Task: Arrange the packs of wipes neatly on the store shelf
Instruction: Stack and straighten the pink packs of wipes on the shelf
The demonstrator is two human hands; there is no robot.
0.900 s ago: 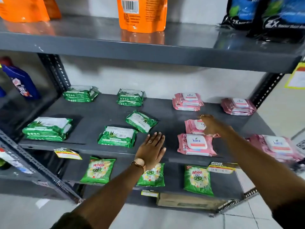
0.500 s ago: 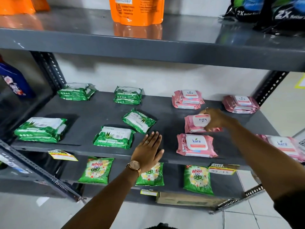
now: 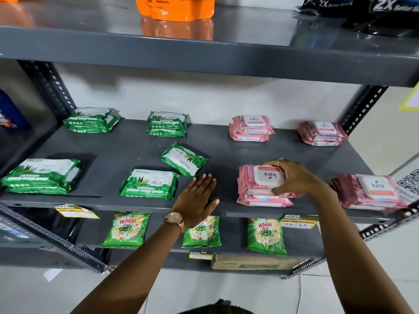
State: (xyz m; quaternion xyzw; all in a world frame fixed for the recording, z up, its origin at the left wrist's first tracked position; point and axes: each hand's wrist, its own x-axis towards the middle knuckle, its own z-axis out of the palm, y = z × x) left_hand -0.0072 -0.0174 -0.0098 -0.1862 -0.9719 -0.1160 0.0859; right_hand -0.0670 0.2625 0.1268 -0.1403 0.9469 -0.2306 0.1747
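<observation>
On the grey middle shelf (image 3: pixel 226 152) lie green and pink packs of wipes. My right hand (image 3: pixel 292 177) grips a pink pack (image 3: pixel 256 177), label turned round, resting on top of another pink pack (image 3: pixel 263 200) near the front edge. My left hand (image 3: pixel 196 198) rests flat and open on the shelf front, just right of a green pack (image 3: pixel 147 184). A tilted green pack (image 3: pixel 183 159) lies behind it. Green stacks sit at the back left (image 3: pixel 90 121), back middle (image 3: pixel 166 123) and front left (image 3: pixel 40 175). Pink stacks sit at the back (image 3: pixel 250 128), back right (image 3: pixel 322 133) and front right (image 3: pixel 367 191).
The top shelf (image 3: pixel 204 51) overhangs, carrying an orange pouch (image 3: pixel 174 7) and dark bags (image 3: pixel 362 10). Green detergent sachets (image 3: pixel 127 227) hang below the middle shelf. A blue bottle (image 3: pixel 9 112) stands on the neighbouring rack at left. Slotted uprights (image 3: pixel 47 87) frame the shelf.
My right hand has drawn the pink pack forward from behind and set it on top of the front pink pack. My left hand has stayed flat on the shelf edge.
</observation>
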